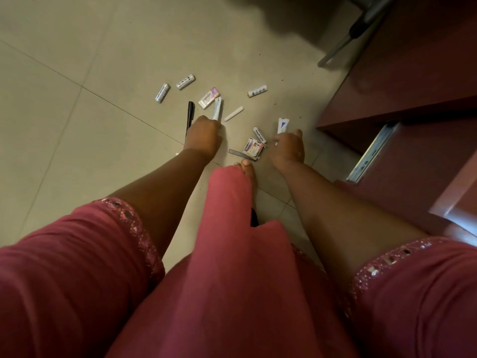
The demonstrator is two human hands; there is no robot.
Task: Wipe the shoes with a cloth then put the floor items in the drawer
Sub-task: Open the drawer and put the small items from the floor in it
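Left hand (204,134) was clenched around a small white plastic tube (216,108), right hand (287,147) gripped another white tube (282,126); both looked light and slippery, so best pinched mid-body.

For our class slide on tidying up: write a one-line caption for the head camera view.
Both hands reach down to small items scattered on the tiled floor: left hand grips a white tube, right hand another.

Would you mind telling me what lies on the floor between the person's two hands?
In the head view, between the left hand and right hand lie a small printed packet, a battery and a grey strip.
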